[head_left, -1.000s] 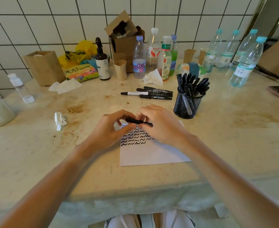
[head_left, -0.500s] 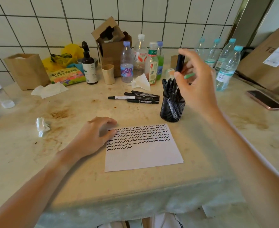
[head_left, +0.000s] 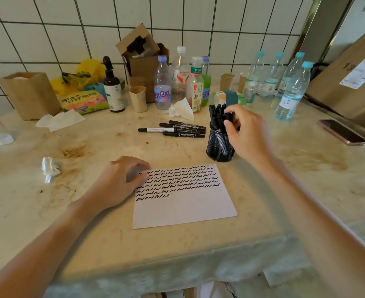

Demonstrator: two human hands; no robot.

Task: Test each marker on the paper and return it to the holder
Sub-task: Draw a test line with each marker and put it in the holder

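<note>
Marker (head_left: pixel 228 117) has come down from mid-air into the mesh holder (head_left: pixel 220 145), my right hand (head_left: pixel 245 136) still pinching it; left hand (head_left: pixel 121 181) flat, fingers relaxed on paper (head_left: pixel 183 203) edge, so I reckon next marker due

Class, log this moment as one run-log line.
right hand: grips marker at holder | left hand: rests on paper
</note>
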